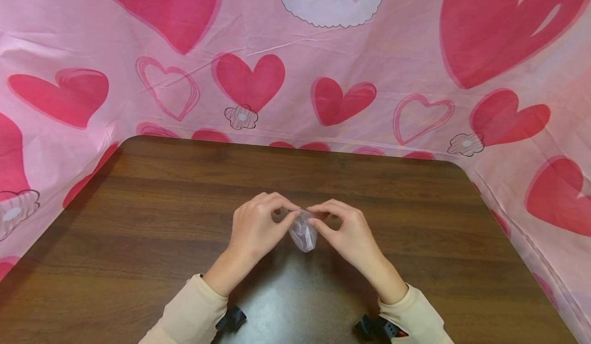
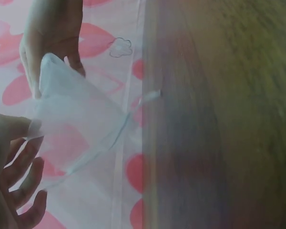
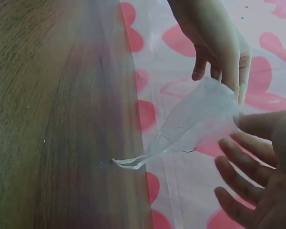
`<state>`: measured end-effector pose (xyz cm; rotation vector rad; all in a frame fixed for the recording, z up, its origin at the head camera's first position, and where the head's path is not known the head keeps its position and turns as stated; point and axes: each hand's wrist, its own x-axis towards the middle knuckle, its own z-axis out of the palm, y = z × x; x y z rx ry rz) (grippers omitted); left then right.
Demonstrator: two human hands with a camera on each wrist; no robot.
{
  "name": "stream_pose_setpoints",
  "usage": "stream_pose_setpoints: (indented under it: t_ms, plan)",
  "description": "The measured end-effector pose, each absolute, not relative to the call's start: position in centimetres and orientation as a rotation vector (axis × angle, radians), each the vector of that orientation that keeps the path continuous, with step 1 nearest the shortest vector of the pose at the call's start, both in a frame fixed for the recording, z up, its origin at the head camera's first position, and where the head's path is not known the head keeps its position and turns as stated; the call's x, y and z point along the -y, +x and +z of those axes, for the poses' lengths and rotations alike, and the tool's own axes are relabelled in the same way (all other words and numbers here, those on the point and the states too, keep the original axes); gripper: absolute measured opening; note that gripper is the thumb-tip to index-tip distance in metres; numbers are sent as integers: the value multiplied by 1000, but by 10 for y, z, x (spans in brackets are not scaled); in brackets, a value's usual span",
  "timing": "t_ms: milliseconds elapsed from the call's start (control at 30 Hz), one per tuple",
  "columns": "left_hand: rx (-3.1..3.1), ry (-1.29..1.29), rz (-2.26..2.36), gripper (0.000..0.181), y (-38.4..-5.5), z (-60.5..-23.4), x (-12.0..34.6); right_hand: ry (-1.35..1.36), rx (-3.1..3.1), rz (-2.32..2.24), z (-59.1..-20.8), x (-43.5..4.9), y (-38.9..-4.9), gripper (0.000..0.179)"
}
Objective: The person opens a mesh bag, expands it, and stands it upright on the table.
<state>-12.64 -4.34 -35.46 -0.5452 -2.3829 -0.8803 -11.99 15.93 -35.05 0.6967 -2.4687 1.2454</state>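
Observation:
Over the middle of the table, a small, thin, see-through bag (image 1: 303, 235) hangs between the two hands. My left hand (image 1: 259, 223) pinches its upper left edge between thumb and fingers. At the upper right edge, my right hand (image 1: 349, 231) pinches it the same way. The left wrist view shows the bag (image 2: 78, 107) spread into a whitish wedge, a thin line running along its lower side. A narrow pale loop trails from its pointed end in the right wrist view, where the bag (image 3: 195, 117) narrows away from the fingertips.
The dark wooden table (image 1: 184, 195) has rounded far corners. Pink cloth (image 1: 295, 41) with red hearts stands behind it and along both sides. A small black device (image 1: 232, 319) sits at the left sleeve, another black device (image 1: 376, 327) at the right sleeve.

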Motion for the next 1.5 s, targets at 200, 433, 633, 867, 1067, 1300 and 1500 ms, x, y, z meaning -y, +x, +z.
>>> stream_pose_setpoints:
  t_ms: [200,433,633,867,1067,1300,1500]
  plan:
    - [2331,-463,-893,12,-128,-355,44,670,2568,1220,-351,-157,-119,22]
    - [2311,-430,-906,10,-129,-356,45,619,2570,1232,-351,-158,-119,15]
    - [2363,-448,-946,10,-127,-355,44,591,2516,1220,-350,-159,-119,6]
    - [2506,-494,-901,16,-126,-355,43,554,2466,1175,-350,-161,-120,8]
    - [2501,-569,-852,18,-126,-357,42,520,2454,1176,-351,-161,-120,9]
    - [2473,-625,-851,17,-126,-357,42,538,2446,1156,-353,-161,-121,12]
    - [2458,-608,-849,8,-126,-356,41,572,2449,1172,-351,-161,-120,10]
